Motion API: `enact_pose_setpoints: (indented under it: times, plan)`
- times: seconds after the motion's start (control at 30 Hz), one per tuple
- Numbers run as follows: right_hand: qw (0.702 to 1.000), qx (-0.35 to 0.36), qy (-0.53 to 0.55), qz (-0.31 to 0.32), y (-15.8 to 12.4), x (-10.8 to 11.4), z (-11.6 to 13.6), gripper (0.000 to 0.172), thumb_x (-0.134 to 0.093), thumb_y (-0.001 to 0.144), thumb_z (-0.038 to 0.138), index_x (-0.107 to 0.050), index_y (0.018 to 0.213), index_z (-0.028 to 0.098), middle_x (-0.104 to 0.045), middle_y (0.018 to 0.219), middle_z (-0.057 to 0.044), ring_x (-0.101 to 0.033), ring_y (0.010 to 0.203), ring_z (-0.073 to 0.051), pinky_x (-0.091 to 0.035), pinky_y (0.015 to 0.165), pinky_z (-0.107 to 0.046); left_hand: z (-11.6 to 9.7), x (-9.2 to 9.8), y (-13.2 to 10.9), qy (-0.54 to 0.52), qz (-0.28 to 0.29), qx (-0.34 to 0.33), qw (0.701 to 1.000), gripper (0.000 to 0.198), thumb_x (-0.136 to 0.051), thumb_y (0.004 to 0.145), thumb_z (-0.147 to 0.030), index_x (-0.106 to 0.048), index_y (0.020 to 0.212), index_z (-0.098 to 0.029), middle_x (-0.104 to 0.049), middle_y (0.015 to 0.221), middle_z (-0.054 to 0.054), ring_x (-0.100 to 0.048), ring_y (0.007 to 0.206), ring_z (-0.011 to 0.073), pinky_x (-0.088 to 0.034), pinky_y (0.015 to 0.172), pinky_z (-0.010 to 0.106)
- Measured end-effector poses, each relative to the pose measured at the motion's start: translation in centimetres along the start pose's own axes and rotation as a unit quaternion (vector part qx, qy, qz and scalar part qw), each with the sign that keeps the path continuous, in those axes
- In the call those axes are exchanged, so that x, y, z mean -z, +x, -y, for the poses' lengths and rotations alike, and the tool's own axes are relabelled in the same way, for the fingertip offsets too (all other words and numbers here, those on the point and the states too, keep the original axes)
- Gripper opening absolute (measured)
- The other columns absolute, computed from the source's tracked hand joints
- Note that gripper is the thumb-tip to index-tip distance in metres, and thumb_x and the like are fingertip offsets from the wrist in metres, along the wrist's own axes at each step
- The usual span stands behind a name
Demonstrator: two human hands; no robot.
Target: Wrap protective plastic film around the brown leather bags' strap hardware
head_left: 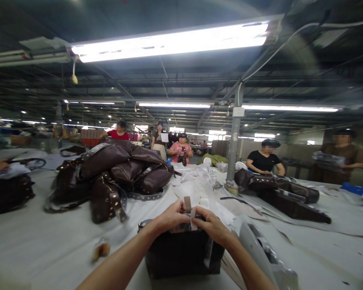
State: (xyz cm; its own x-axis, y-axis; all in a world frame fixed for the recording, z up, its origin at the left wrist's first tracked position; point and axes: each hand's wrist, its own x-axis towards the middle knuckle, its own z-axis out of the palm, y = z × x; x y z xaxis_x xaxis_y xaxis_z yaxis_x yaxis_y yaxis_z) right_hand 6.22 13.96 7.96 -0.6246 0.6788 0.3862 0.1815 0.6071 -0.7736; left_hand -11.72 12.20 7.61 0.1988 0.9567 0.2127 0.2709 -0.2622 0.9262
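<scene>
Hands meet in the head view on the top edge of a dark brown bag (181,253), which stands on the grey bench (48,241) right below the camera. The left hand (169,217) and the right hand (213,225) are close together, fingertips pinched on a small tan strip (187,204) that sticks up from the bag's top. Left of the bag and further back lies a pile (115,173) of studded brown bags. Just behind the bag is loose white paper (199,181), and behind that a grey post (234,137) rises from the bench. Right of the bag, well apart, lie long dark pieces (284,193). Touching the bag's right side, or just beside it, is a blurred grey part (260,245). Far behind the bag, people (264,157) stand at the bench under a tube lamp (172,40)
</scene>
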Motion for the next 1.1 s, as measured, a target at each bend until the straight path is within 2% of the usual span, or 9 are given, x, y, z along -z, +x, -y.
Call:
enact_pose_setpoints:
  times: [0.13, 0.23, 0.33, 0.53, 0.67, 0.87, 1.0, 1.1]
  plan:
    - [1.000, -0.001, -0.003, -0.027, 0.0, -0.3, 0.2, 0.015, -0.054, 0.076, 0.026, -0.065, 0.084, 0.019, -0.067, 0.088, -0.001, -0.057, 0.088, -0.022, -0.042, 0.083, -0.032, 0.1, 0.2, 0.1, 0.018, -0.025, 0.035, 0.999, 0.036, -0.063, 0.056, -0.018, -0.044, 0.086, -0.019, -0.048, 0.067, -0.007, -0.045, 0.061, 0.0105, -0.032, 0.057, 0.023]
    - [0.999, -0.003, -0.002, -0.040, 0.2, -0.4, -0.1, 0.016, -0.054, 0.075, 0.025, -0.065, 0.086, 0.019, -0.068, 0.088, -0.001, -0.058, 0.089, -0.022, -0.042, 0.082, -0.032, 0.0, 0.4, 0.2, 0.023, -0.005, 0.038, 0.999, 0.029, -0.063, 0.055, -0.019, -0.052, 0.081, -0.017, -0.051, 0.067, -0.004, -0.047, 0.063, 0.0120, -0.033, 0.057, 0.024]
    - [0.998, -0.014, -0.012, -0.061, 0.3, -0.6, -0.6, 0.015, -0.053, 0.077, 0.029, -0.064, 0.080, 0.019, -0.065, 0.079, 0.000, -0.056, 0.081, -0.020, -0.042, 0.075, -0.030, 0.0, 0.4, 0.4, 0.020, 0.013, 0.030, 0.999, 0.022, -0.061, 0.055, -0.020, -0.059, 0.077, -0.015, -0.054, 0.068, -0.003, -0.048, 0.066, 0.0130, -0.034, 0.060, 0.025]
    - [0.980, -0.012, -0.086, -0.177, 0.4, -1.9, -1.3, 0.020, -0.052, 0.080, 0.037, -0.053, 0.067, 0.022, -0.055, 0.064, 0.002, -0.050, 0.066, -0.017, -0.038, 0.064, -0.028, 0.4, 0.4, 0.9, -0.009, 0.031, 0.007, 0.999, 0.026, -0.056, 0.057, -0.019, -0.063, 0.081, -0.013, -0.056, 0.070, -0.002, -0.049, 0.069, 0.0133, -0.036, 0.066, 0.026]
    - [0.965, 0.011, -0.119, -0.234, 0.6, -2.9, -1.7, 0.026, -0.050, 0.081, 0.043, -0.047, 0.064, 0.023, -0.053, 0.062, 0.001, -0.049, 0.063, -0.019, -0.037, 0.061, -0.028, 0.6, 0.8, 0.8, -0.018, 0.036, -0.007, 0.999, 0.027, -0.056, 0.057, -0.019, -0.063, 0.082, -0.014, -0.057, 0.072, -0.002, -0.050, 0.072, 0.0135, -0.038, 0.070, 0.026]
    - [0.956, 0.058, -0.128, -0.257, 1.2, -3.6, -3.4, 0.031, -0.049, 0.085, 0.048, -0.047, 0.066, 0.024, -0.056, 0.066, -0.002, -0.053, 0.065, -0.021, -0.042, 0.063, -0.029, 0.0, 1.2, 0.2, 0.004, 0.019, 0.017, 1.000, 0.028, -0.057, 0.056, -0.019, -0.064, 0.083, -0.015, -0.056, 0.067, -0.002, -0.049, 0.062, 0.0128, -0.035, 0.057, 0.024]
    - [0.951, 0.074, -0.121, -0.273, 1.3, -3.7, -4.4, 0.037, -0.047, 0.085, 0.055, -0.049, 0.065, 0.024, -0.057, 0.066, -0.003, -0.053, 0.063, -0.021, -0.044, 0.061, -0.030, -1.0, 0.9, 0.5, 0.057, 0.032, 0.071, 0.995, 0.014, -0.057, 0.056, -0.019, -0.065, 0.067, -0.015, -0.048, 0.054, -0.003, -0.041, 0.051, 0.0108, -0.030, 0.052, 0.025]
    - [0.951, 0.074, -0.119, -0.276, 1.3, -3.7, -4.5, 0.040, -0.047, 0.084, 0.059, -0.052, 0.066, 0.024, -0.057, 0.065, -0.003, -0.053, 0.061, -0.021, -0.045, 0.060, -0.030, -1.5, 0.5, 0.7, 0.074, 0.015, 0.068, 0.995, 0.003, -0.059, 0.055, -0.018, -0.060, 0.056, -0.015, -0.042, 0.050, -0.005, -0.035, 0.049, 0.0093, -0.026, 0.051, 0.027]
